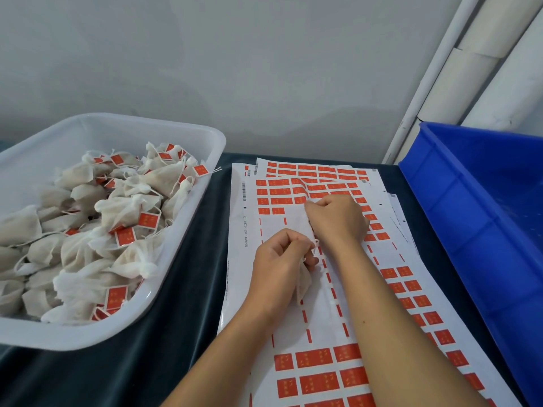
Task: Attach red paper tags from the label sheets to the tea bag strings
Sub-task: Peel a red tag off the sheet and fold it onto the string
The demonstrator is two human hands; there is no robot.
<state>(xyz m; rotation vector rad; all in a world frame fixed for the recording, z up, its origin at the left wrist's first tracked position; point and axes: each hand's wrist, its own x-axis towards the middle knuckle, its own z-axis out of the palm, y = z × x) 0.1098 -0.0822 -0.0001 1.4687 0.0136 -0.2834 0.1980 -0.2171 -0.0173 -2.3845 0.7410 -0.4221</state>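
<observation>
The left hand (280,259) is curled round a small white tea bag (304,282), pinching its string (316,245) near the knuckles, over the bare middle of the top label sheet (293,327). The right hand (338,220), just beyond it, bends its fingertips (308,205) down onto the sheet at the edge of the remaining red tags (279,191), apparently picking one loose; whether a tag is already lifted cannot be told. To do this well, peel from a corner so the tag comes away flat, keep the string taut and free of the bag's cloth, and fold the tag squarely over the string's end. Finished bags lie heaped in the white plastic tub (211,183) at the left; a blue crate (470,207) stands at the right.
</observation>
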